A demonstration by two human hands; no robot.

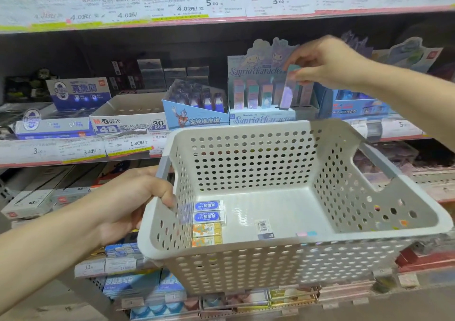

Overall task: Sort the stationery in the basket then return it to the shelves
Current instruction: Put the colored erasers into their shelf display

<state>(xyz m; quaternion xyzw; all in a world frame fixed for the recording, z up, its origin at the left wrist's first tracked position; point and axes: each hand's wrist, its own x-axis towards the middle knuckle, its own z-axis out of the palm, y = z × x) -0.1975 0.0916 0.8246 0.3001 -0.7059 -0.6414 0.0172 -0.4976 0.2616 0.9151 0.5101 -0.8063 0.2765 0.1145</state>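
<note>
Gripping the basket [290, 197] by its left handle, your left hand [133, 197] tilts it; erasers [208, 222] could slide. Farther right, your right hand [327, 62] pinches a tall box [289, 86] above the display carton [268, 104]; a crooked drop could topple neighbours.

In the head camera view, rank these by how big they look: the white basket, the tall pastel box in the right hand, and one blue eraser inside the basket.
1. White basket, by far the largest.
2. Tall pastel box pinched by the right hand.
3. Blue eraser, which looks smallest, though it lies nearer the camera than the box.
</note>
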